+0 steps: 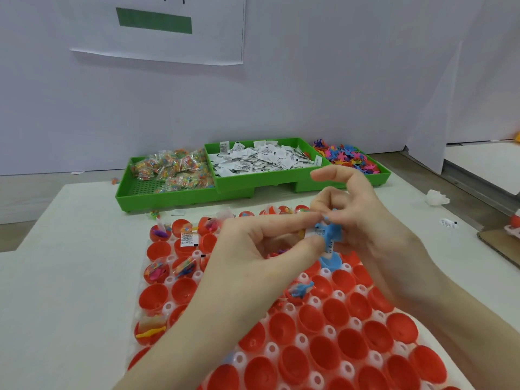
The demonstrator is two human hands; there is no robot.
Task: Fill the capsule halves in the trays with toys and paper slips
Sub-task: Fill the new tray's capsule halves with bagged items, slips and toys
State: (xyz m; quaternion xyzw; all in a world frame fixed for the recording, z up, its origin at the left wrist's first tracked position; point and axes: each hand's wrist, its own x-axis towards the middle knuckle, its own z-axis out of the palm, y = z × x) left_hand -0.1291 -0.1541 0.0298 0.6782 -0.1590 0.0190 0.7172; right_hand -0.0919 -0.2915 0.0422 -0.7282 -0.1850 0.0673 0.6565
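1. Head view: both hands meet above the tray of red capsule halves (284, 327).
2. The left hand (253, 249) pinches a white paper slip (327, 246) between thumb and pointer finger.
3. The right hand (363, 218) pinches a blue toy (332, 230), right beside the slip, with its pointer finger sticking up.
4. A blue capsule half (330, 261) sits just below the fingers.
5. Green bins (253, 184) behind hold more slips and toys.

Both hands met mid-frame, forearms converging.
Left hand (253, 243) pinched with thumb and forefinger; right hand (363, 218) curled, index finger raised.
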